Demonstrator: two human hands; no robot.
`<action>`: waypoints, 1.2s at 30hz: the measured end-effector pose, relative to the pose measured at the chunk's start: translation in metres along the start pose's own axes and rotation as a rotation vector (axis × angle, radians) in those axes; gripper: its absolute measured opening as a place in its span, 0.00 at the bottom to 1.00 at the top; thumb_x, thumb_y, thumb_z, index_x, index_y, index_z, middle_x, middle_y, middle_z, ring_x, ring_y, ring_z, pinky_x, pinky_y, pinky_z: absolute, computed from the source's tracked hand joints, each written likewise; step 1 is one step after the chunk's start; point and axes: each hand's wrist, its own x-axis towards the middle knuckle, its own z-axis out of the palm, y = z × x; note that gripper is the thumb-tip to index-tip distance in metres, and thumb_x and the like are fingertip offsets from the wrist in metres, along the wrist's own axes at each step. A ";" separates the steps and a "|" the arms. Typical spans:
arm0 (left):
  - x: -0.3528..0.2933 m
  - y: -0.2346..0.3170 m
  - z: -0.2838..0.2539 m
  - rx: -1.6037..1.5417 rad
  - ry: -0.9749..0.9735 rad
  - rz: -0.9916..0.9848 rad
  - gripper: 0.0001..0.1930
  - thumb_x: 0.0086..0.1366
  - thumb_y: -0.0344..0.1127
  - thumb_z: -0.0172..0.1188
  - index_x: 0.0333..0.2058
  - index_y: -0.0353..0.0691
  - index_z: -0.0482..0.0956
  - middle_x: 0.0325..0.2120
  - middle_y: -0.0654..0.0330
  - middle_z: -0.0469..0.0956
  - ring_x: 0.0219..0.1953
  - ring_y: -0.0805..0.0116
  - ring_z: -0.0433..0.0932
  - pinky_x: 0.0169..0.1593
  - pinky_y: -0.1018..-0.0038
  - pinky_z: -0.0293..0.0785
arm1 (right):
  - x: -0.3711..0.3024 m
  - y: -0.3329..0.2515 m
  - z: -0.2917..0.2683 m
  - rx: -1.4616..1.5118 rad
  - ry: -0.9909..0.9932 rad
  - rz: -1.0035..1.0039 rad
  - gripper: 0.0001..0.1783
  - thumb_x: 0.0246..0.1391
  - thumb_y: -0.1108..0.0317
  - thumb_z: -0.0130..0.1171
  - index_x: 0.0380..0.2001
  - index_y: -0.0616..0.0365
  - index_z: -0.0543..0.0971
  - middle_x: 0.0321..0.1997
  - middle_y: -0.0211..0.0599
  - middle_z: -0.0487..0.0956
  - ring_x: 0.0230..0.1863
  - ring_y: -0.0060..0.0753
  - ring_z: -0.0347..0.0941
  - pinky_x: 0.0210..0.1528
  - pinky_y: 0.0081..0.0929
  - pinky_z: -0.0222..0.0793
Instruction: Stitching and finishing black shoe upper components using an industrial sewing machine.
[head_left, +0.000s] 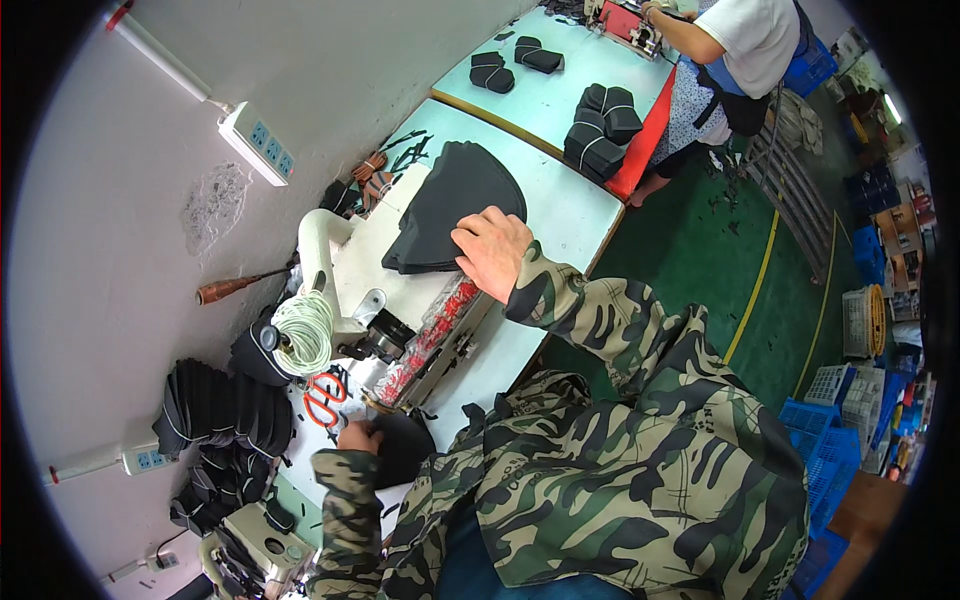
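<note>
A cream sewing machine (320, 250) stands on the pale table in front of me. On top of it lies a stack of dark fabric pieces (450, 200), cut in a curved shape. My right hand (492, 250) rests on the stack's near right edge with its fingers bent and slightly apart. Nearer to me, at the needle end of the machine, my left hand (360, 438) grips the edge of a black fabric piece (403, 450); part of its fingers is hidden. Orange-handled scissors (322, 400) lie just beyond that hand.
Pale thread (303, 335) sits on a spool by the machine. Stacked black pieces (220, 405) stand at the left. Tied black bundles (600, 130) lie on the farther table, where another person (735, 60) works. Blue crates (820, 450) stand on the right.
</note>
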 end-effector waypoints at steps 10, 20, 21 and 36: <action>-0.008 0.066 -0.109 -0.717 -0.204 0.307 0.10 0.59 0.33 0.56 0.35 0.32 0.77 0.28 0.62 0.77 0.33 0.77 0.72 0.38 0.76 0.68 | -0.066 -0.086 0.038 1.369 -0.774 0.062 0.17 0.50 0.69 0.57 0.43 0.64 0.77 0.36 0.39 0.80 0.35 0.27 0.76 0.38 0.24 0.71; 0.033 0.043 -0.115 -0.554 -0.037 0.234 0.12 0.59 0.37 0.55 0.32 0.32 0.78 0.19 0.54 0.75 0.23 0.66 0.72 0.31 0.69 0.67 | -0.061 -0.120 0.063 1.721 -0.911 0.633 0.23 0.51 0.70 0.57 0.50 0.68 0.70 0.38 0.41 0.77 0.33 0.25 0.75 0.36 0.22 0.74; 0.034 0.046 -0.118 -0.573 -0.055 0.220 0.11 0.58 0.36 0.55 0.32 0.32 0.78 0.20 0.53 0.76 0.23 0.63 0.73 0.32 0.68 0.68 | -0.063 -0.121 0.064 1.755 -0.888 0.646 0.23 0.51 0.69 0.58 0.50 0.67 0.71 0.40 0.41 0.77 0.34 0.25 0.75 0.36 0.22 0.74; 0.000 0.094 -0.086 -0.527 0.347 0.282 0.15 0.67 0.42 0.44 0.38 0.36 0.73 0.20 0.56 0.76 0.15 0.63 0.76 0.17 0.73 0.69 | 0.002 -0.050 0.023 0.946 -0.516 -0.235 0.16 0.42 0.70 0.57 0.38 0.60 0.79 0.33 0.43 0.80 0.33 0.36 0.77 0.39 0.26 0.71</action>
